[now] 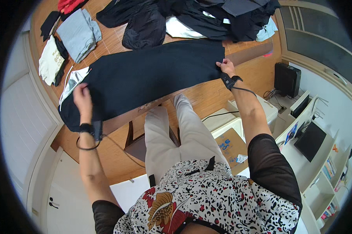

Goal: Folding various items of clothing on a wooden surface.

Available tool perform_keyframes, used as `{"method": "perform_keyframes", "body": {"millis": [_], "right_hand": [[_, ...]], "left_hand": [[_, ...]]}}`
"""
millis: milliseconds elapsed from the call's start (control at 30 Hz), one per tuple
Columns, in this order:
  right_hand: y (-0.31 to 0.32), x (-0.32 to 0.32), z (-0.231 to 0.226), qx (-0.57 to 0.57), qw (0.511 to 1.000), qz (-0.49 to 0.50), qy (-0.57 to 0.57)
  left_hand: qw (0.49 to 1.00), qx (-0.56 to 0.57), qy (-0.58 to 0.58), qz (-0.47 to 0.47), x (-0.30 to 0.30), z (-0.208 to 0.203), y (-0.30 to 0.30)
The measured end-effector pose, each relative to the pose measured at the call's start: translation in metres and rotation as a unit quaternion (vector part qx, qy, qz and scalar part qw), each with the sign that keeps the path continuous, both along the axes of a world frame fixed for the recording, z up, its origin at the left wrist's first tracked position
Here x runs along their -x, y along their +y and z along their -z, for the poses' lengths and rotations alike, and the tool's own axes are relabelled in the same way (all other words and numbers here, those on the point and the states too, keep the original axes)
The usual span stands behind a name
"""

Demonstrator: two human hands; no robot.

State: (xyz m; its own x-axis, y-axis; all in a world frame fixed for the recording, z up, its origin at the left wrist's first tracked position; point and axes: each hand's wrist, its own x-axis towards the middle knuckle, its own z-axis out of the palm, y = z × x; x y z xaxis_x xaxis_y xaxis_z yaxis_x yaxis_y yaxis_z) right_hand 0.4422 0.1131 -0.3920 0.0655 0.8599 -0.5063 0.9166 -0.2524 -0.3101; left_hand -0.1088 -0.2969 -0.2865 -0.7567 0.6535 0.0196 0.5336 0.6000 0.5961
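A pair of black trousers point(144, 76), folded lengthwise, lies across the wooden table. Its waist is at the left, where a pale lining point(75, 80) and a white drawstring point(64, 89) show. My left hand point(83, 102) is at the waist end beside the lining, with its fingers bent and closed on the cloth; they are slightly blurred. At the other end, my right hand point(227, 68) pinches the near corner of the leg hem between thumb and fingers. Both wrists carry black straps with small devices and cables.
A dark heap of clothes point(144, 27) covers the table's far side. Folded grey cloth point(79, 35) and a cream garment point(51, 60) lie at the far left. Under the table edge stand a chair point(139, 148) and a cardboard box point(231, 146). A black computer case point(287, 80) stands at right.
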Motion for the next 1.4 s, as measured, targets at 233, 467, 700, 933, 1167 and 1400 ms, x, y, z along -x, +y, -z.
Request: {"method": "perform_keyframes", "body": {"millis": [233,467,700,933,1167,1400], "right_hand": [[-0.022,0.016,-0.061,-0.059,0.966,-0.086,0.236],[-0.070,0.038,-0.152,-0.067,0.916,-0.199,0.341],[-0.079,0.018,-0.188,0.013,0.926,-0.113,0.359],[-0.078,-0.003,-0.177,-0.045,0.902,-0.163,0.397],[-0.072,-0.058,-0.135,0.005,0.927,-0.320,0.197],[-0.030,-0.079,-0.085,0.144,0.911,0.026,0.385]], "left_hand": [[0.928,-0.063,-0.192,0.313,-0.188,-0.029,0.229],[0.790,0.033,-0.129,0.599,-0.303,-0.086,0.330],[0.739,0.111,-0.179,0.640,-0.324,-0.090,0.336],[0.746,0.082,-0.198,0.631,-0.339,-0.095,0.344],[0.693,0.057,-0.106,0.711,-0.327,-0.113,0.396],[0.761,0.049,-0.069,0.643,-0.343,-0.046,0.497]]}}
